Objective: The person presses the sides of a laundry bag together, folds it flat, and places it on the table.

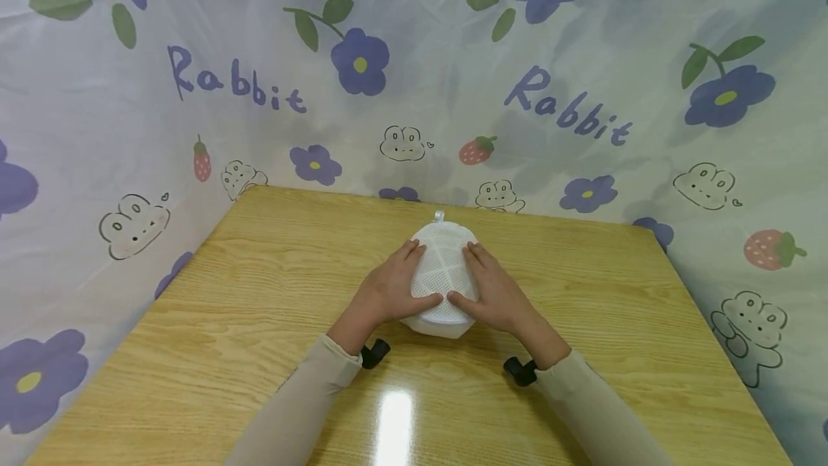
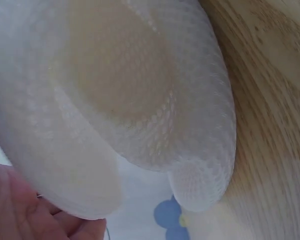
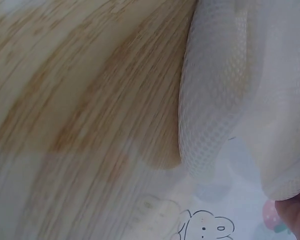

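A white mesh laundry bag (image 1: pixel 443 265), rounded and bulging, stands near the middle of the table with a small loop (image 1: pixel 439 216) at its far end. My left hand (image 1: pixel 393 288) holds its left side and my right hand (image 1: pixel 494 292) its right side, the thumbs pointing toward each other across the near part. In the left wrist view the mesh bag (image 2: pixel 205 90) fills most of the picture, with the left fingers (image 2: pixel 45 220) at its edge. The right wrist view shows the bag's mesh side (image 3: pixel 210 90) and a right fingertip (image 3: pixel 296 212). What the bag contains is hidden.
The wood-grain table (image 1: pixel 291 257) extends around the bag, with a bright light reflection near the front. A printed cloth (image 1: pixel 440 85) with flowers and rabbits hangs behind the table and along both sides. Black wrist mounts (image 1: pixel 520 371) sit under the wrists.
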Available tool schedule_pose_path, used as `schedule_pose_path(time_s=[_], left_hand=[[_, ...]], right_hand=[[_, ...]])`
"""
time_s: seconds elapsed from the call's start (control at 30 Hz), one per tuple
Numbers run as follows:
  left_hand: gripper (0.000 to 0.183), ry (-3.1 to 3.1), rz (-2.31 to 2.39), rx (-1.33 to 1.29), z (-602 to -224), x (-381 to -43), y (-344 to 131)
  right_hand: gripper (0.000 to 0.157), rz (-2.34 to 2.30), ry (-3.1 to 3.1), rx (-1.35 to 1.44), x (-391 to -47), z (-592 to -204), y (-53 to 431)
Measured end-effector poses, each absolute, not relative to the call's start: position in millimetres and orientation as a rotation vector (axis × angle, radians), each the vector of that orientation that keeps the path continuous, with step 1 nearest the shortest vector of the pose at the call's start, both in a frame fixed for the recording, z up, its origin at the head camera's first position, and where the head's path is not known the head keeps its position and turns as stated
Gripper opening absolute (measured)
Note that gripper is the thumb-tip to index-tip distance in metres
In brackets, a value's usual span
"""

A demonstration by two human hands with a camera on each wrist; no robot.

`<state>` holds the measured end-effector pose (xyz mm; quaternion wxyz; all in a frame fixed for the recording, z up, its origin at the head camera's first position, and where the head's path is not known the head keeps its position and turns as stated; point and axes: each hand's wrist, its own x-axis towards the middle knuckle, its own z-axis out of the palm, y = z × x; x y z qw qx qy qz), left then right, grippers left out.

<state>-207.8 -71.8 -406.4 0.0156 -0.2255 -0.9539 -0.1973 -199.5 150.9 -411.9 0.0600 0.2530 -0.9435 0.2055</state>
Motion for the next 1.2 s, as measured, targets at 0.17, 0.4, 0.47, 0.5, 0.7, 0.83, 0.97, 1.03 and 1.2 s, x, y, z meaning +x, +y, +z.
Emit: schedule_pose_path(time_s=[0.17, 0.4, 0.47, 0.5, 0.7, 0.83, 0.97, 1.03, 1.2], left_hand=[[0.095, -3.043, -0.611, -0.682, -409, -208, -71], [0.097, -3.171, -0.548, -0.688, -413, -208, -68], [0.097, -3.191, -0.531, -0.677, -413, -209, -67], [0.097, -3.198, -0.528, -0.671, -413, -209, -67], [0.099, -3.260, -0.533, -0.651, -413, -211, -66], [0.099, -3.293, -0.551, -0.657, -417, -214, -66], [0.099, -3.304, -0.571, -0.657, -418, -216, -65], [0.099, -3.309, -0.576, -0.658, -418, -216, -65], [0.099, -3.326, -0.556, -0.657, -415, -216, -62]], right_hand=[[0.089, 0.607, -2.895, 0.788, -201, -416, 150], [0.091, 0.556, -3.028, 0.818, -203, -422, 147], [0.092, 0.550, -3.046, 0.822, -204, -423, 146], [0.092, 0.548, -3.052, 0.821, -205, -423, 146], [0.092, 0.509, -3.121, 0.803, -209, -423, 143], [0.092, 0.505, -3.174, 0.792, -210, -423, 140], [0.093, 0.489, -3.198, 0.783, -211, -424, 138], [0.093, 0.480, -3.205, 0.778, -211, -424, 137], [0.094, 0.481, -3.218, 0.761, -211, -426, 135]])
